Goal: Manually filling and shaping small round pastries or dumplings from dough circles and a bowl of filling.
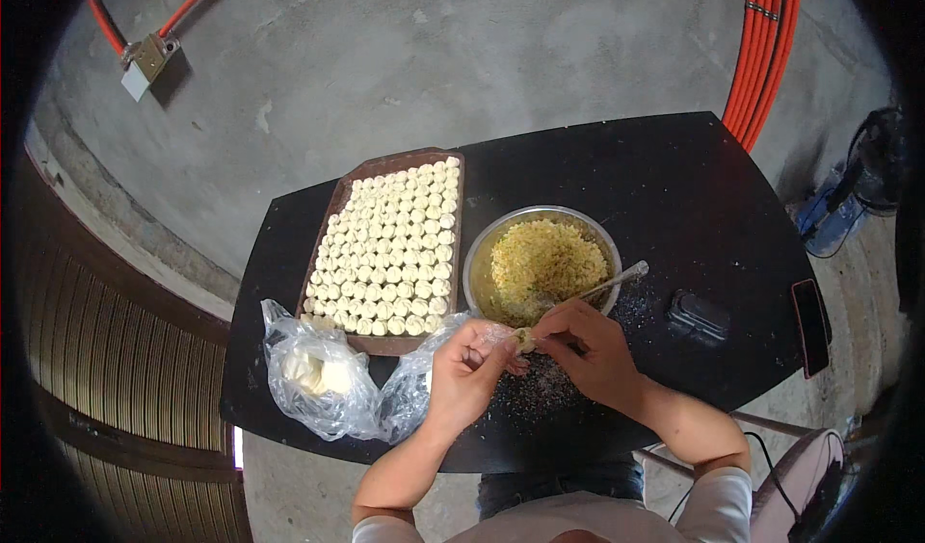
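Both my hands meet in front of the steel bowl (474, 283), which holds a yellow, crumbly filling (544, 259). Between the fingertips of my left hand (467, 370) and my right hand (590, 350) is a small dumpling (523, 339) with a thin pale wrapper and some yellow filling showing. Both hands pinch it; my fingers hide part of it. A metal spoon (628, 274) leans in the bowl, its handle over the right rim. To the left, a brown tray (385, 346) carries many rows of small round white dumplings (390, 254).
A clear plastic bag (289, 350) with pale wrappers or dough (323, 374) lies at the table's left front. White flour dusts the black table (665, 196) near my hands. A dark case (700, 314) sits to the right, and a phone (810, 326) at the right edge.
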`<state>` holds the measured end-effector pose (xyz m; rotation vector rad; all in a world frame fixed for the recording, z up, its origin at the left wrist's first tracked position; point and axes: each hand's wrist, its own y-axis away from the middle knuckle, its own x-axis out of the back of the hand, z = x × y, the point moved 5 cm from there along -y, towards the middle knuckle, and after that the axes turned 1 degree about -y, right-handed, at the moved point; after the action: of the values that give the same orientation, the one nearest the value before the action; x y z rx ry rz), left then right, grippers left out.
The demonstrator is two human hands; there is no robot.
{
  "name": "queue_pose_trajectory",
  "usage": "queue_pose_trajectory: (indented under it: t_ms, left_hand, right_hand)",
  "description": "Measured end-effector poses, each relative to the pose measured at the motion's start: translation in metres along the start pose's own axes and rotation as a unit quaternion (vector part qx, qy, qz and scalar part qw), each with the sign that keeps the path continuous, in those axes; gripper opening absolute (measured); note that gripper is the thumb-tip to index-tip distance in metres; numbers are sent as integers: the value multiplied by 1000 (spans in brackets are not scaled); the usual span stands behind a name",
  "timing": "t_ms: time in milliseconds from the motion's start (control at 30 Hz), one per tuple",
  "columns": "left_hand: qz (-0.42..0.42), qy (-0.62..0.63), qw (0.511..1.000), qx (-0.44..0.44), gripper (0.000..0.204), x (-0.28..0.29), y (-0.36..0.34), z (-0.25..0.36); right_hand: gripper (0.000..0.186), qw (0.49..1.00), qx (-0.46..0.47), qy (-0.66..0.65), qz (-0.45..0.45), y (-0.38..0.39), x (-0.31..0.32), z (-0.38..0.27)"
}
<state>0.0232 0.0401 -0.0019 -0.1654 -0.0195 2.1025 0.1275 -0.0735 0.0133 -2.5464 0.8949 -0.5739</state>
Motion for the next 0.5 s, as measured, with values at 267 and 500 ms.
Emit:
queue_pose_trajectory:
  t_ms: [267,500]
  left_hand:
    - [7,-18,1000,15,9,3,1,-5]
    - [2,13,1000,26,10,-2,0,-1]
  right_hand:
    - [14,998,-43,-30,-18,-2,-2,-3]
    - [13,1000,-11,-10,-21,-1,-1,0]
